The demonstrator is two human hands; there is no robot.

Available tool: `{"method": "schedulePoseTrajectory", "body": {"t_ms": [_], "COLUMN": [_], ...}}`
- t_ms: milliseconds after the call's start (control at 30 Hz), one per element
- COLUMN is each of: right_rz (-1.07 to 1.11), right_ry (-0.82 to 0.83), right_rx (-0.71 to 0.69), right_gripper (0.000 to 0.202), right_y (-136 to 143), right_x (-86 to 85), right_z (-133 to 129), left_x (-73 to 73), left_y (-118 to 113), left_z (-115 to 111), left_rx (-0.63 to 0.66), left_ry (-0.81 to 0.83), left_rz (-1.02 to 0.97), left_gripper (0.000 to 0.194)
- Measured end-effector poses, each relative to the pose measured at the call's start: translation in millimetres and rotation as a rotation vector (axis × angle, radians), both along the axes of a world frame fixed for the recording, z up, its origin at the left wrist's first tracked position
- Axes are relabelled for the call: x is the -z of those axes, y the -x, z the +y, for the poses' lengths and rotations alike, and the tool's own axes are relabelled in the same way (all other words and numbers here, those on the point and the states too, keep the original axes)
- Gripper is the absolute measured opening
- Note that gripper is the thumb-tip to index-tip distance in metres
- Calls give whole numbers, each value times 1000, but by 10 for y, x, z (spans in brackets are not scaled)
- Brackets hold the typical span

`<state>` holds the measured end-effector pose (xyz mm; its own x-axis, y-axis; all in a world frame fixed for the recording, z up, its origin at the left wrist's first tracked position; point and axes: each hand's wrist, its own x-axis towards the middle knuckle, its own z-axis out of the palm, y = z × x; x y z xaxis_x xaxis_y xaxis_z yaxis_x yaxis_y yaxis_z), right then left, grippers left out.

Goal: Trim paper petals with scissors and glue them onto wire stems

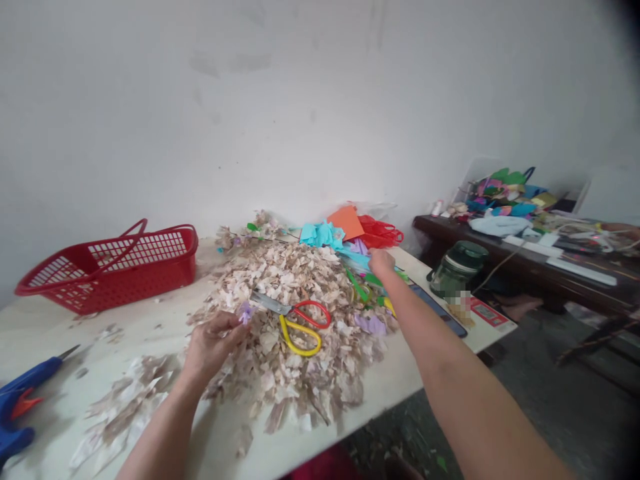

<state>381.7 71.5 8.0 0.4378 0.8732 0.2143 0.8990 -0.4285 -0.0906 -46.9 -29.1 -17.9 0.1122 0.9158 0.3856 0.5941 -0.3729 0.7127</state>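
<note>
Between the fingertips of my left hand [213, 341] is a small purple paper flower [245, 312], held at the left side of a heap of pale, dried petal-like scraps [280, 273]. Scissors [293, 313] with one red and one yellow handle lie on the heap, blades pointing toward the flower. My right hand [382, 262] reaches to the far right of the heap, fingers closed, beside blue crepe paper [323, 234] and green pieces [357, 285]. Whatever its fingers hold is hidden from view. A crumpled purple paper piece [371, 325] lies below my right wrist.
A red plastic basket [125, 273] stands at the left, with a blue glue gun [25, 393] nearer the front. Orange paper [346, 223] and a red bag [377, 233] lie at the back. A phone [443, 312] and green jar [459, 268] sit at the right edge.
</note>
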Motion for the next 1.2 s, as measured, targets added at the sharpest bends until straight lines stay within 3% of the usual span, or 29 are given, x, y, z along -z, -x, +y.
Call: {"method": "schedulePoseTrajectory", "body": {"t_ms": [233,367,500,667,733,867,1067,1200], "right_rz": [-41,-56,-44,-62,-114,-173,-147,-73], "right_ry": [1,-9,-7,-22,-37,83,158,194], "right_rx": [-121,-306,-462,-445,-473,-509,-330,-218], "right_gripper": [45,51,40,43,34,23,25,33], "right_y": [-22,-65,-152,-167,-102,62,151,188], "right_x": [106,191,229,152,106,93,185,154], "right_z": [70,-25,-64,-149,-224,-368,-350,-268], "left_x": [8,-7,-2,-20,-42,-53,-10,-2], "left_y": [-2,-11,-10,-21,-32,-37,-12,-5], "left_z": [5,-6,-3,-11,-18,-20,-7,6], "left_rx": [-8,0,21,18,1,-21,-9,-5], "left_ry": [29,16,-19,-23,-20,-14,9,9], "left_rz": [13,12,-10,-34,-35,-39,-43,-56], "left_gripper": [27,26,25,26,26,26,26,24]}}
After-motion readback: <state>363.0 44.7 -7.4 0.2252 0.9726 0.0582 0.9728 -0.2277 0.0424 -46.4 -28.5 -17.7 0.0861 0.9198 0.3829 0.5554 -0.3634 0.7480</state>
